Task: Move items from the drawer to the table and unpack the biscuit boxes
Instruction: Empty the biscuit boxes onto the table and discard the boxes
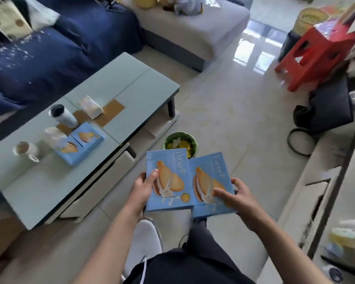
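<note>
I hold two flat blue biscuit boxes in front of me above the floor. My left hand (pixel 144 187) grips the left biscuit box (pixel 170 193) by its left edge, thumb on the printed face. My right hand (pixel 237 196) grips the right biscuit box (pixel 210 177) at its right edge, thumb on top. The right box partly tucks under the left one. Two more blue biscuit boxes (pixel 81 143) lie side by side on the pale green coffee table (pixel 131 95), to my left.
On the table stand a white tumbler (pixel 63 116), a white mug (pixel 27 151), a tissue pack (pixel 90 106) and crumpled white wrapping (pixel 54 136). A green bin (pixel 180 143) sits on the floor by the table. A blue sofa lies beyond; a red stool (pixel 316 52) and bags stand right.
</note>
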